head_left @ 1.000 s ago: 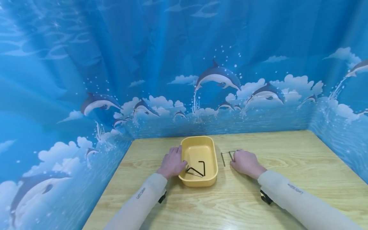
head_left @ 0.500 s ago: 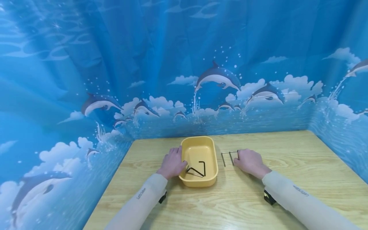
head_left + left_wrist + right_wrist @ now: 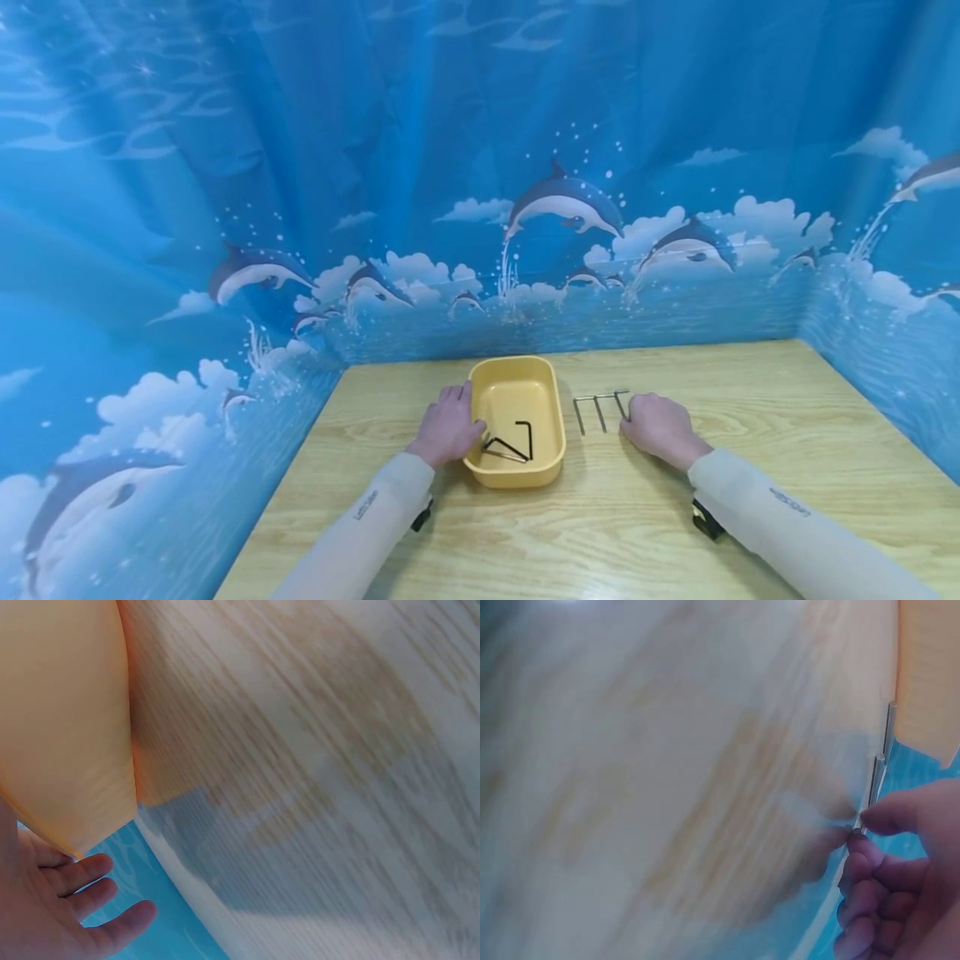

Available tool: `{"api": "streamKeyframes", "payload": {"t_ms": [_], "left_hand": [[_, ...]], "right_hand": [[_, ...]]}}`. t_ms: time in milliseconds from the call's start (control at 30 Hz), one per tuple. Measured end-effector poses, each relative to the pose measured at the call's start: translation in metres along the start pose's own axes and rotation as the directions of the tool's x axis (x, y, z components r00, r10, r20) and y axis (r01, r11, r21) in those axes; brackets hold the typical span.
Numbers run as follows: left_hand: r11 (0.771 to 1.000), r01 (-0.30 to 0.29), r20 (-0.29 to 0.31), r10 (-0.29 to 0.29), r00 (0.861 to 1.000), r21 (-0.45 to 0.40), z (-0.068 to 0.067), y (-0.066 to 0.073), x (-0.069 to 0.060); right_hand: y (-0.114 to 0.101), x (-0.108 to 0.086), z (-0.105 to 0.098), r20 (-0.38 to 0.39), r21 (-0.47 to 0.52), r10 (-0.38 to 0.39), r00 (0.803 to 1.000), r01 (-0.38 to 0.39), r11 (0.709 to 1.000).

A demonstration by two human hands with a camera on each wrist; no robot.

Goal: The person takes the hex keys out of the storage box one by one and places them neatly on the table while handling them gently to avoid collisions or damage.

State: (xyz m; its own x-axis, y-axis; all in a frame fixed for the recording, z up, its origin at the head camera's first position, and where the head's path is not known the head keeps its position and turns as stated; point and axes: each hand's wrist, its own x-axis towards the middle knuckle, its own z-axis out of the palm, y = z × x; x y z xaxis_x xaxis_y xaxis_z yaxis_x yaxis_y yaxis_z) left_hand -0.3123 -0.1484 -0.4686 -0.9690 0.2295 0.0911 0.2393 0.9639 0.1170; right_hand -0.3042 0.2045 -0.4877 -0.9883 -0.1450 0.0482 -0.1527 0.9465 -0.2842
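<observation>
My left hand (image 3: 447, 423) grips the left side of a yellow tray (image 3: 517, 478), its thumb over the rim; the left wrist view shows the fingers (image 3: 90, 885) against the outer wall. Inside the tray lie several L-shaped hex keys, a black one (image 3: 531, 442) among them. Right of the tray, three metal L-shaped keys stand in a row: one on the left (image 3: 580, 418), one in the middle (image 3: 600, 415), one on the right (image 3: 619, 405). At the right one's lower end is my right hand (image 3: 662, 427), thumb and index finger pinching it, other fingers curled.
The tray and loose keys are on a light wood-grain table (image 3: 600, 542). A blue dolphin-print curtain (image 3: 480, 325) borders the table's back and both sides, close behind the tray.
My right hand has moved a little to the right, and the rightmost key now shows beside its fingers. My left hand and the tray look unmoved.
</observation>
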Motion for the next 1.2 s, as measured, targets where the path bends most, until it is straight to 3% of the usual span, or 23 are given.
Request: {"api": "streamKeyframes", "payload": {"t_ms": [667,967,1200], "left_hand": [[1.0,-0.007,0.003,0.007,1.0,-0.001,-0.001,0.0,-0.001],[1.0,-0.011,-0.006,0.011,1.0,-0.014,-0.006,0.002,0.007],[1.0,0.011,-0.007,-0.011,1.0,-0.008,-0.002,0.002,0.001]], "right_hand": [[0.0,0.001,-0.002,0.039,-0.008,0.007,0.999,-0.006,1.0],[0.0,0.006,-0.009,0.03,-0.014,0.013,0.999,-0.013,1.0],[-0.003,0.0,-0.005,0.03,-0.011,0.008,1.0,-0.007,1.0]]}}
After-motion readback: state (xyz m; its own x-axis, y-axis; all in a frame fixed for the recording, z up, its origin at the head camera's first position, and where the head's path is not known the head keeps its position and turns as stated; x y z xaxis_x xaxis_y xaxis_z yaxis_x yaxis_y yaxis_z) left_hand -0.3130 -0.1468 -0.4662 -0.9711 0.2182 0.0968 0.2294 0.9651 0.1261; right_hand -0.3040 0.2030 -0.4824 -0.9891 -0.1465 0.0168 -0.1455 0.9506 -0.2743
